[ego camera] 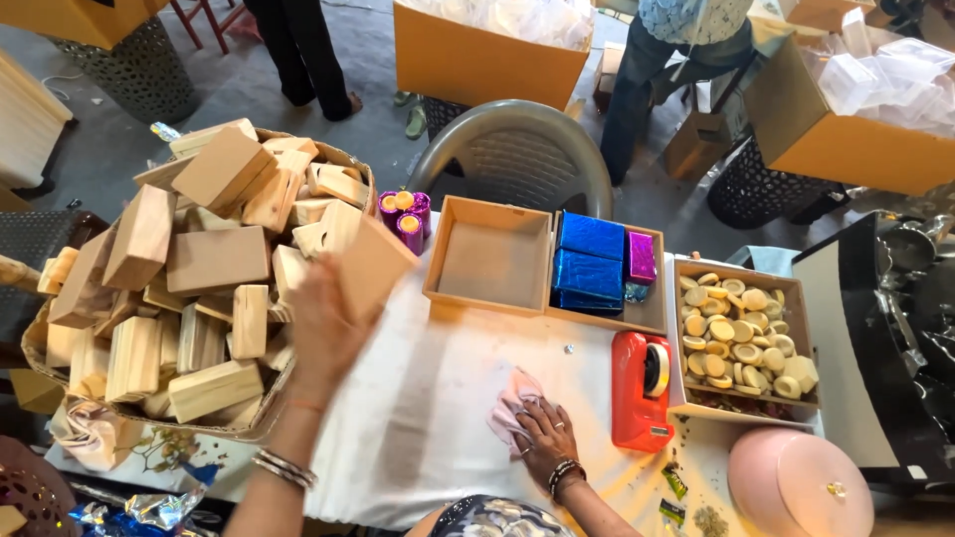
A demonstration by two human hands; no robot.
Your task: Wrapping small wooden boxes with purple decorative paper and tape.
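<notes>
Left hand (323,323): raised over the white cloth (418,418), closed on a flat wooden block (373,264); motion blur hides the fingers. Block: held at its near-left end, the rest standing clear beyond the hand, long axis running near-left to far-right, tilted upward, free end pointing toward the purple rolls (406,214). It sits just right of the basket (239,423), which is heaped with pale wooden blocks lying every way. Right hand (542,428): palm down, fingers spread, pressing a pink rag (509,403) flat on the cloth at the near edge. Far of it, an empty square wooden tray (492,261); touching its right side, a second tray holding blue foil-wrapped rectangular packets (589,261) stacked flat and one purple foil packet (641,257) at their right. Near that tray, a red tape dispenser (637,393), long axis near to far. Right again, a wooden box of round cream discs (741,338). Near right corner, a pink round lid (796,487). Far side: orange cartons (477,60) filled with clear plastic.
</notes>
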